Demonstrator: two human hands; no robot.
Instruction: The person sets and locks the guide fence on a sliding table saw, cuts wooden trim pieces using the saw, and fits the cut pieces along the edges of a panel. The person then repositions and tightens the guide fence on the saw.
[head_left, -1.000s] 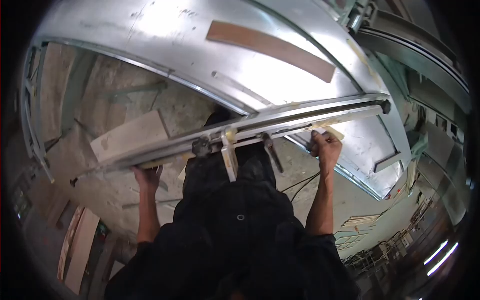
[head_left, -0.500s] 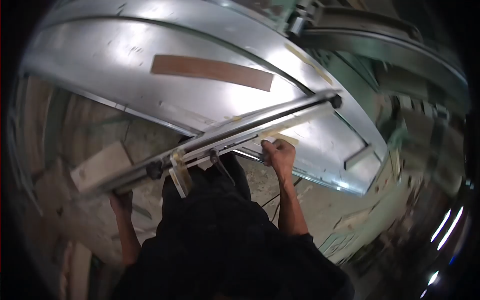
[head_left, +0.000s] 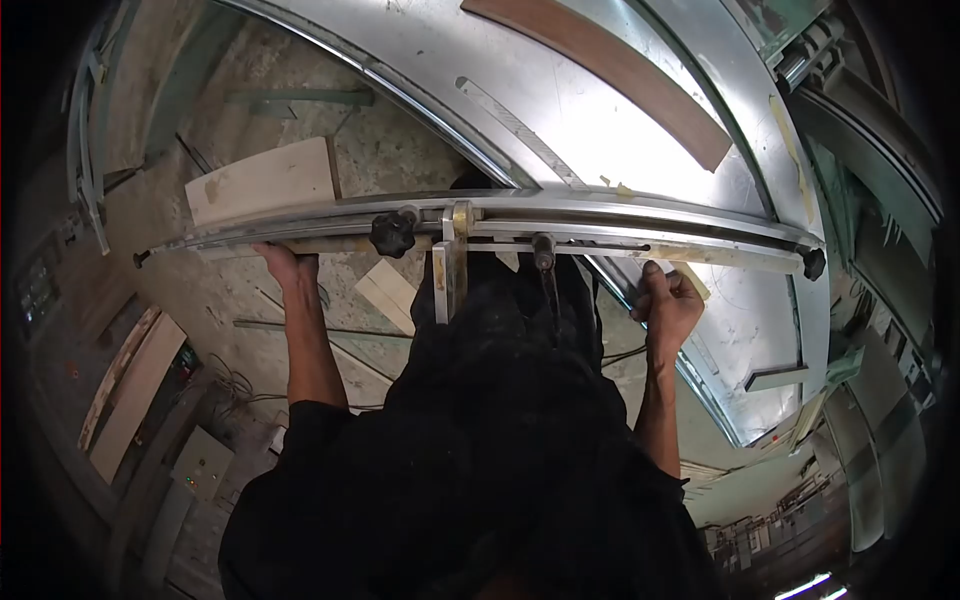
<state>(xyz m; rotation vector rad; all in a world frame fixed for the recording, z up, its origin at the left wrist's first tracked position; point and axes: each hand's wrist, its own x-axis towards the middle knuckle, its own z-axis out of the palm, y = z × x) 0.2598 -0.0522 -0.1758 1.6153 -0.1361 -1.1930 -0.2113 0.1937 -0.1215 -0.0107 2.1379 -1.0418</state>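
A long metal fence (head_left: 610, 208) with a pale strip (head_left: 735, 257) along its near side runs across in front of my body. My left hand (head_left: 288, 272) is closed around the fence's near edge toward its left end, fingers partly hidden underneath. Farther right, my right hand (head_left: 672, 305) has its thumb up against the near edge and its fingers curled; the exact grip is partly hidden. Between the hands sit a black star knob (head_left: 393, 233), a flip stop (head_left: 442, 285) and a clamp handle (head_left: 546, 255).
Beyond the fence, a shiny metal machine table (head_left: 420, 50) carries a curved brown wooden strip (head_left: 610, 75). A pale board (head_left: 265, 182) lies at left behind the fence. Another board (head_left: 137, 397) leans lower left. Cables (head_left: 235, 385) lie on the floor.
The view has turned, so the fence goes from slanted to nearly level across the picture. Both hands stay at its near edge. The brown strip now appears farther up and right.
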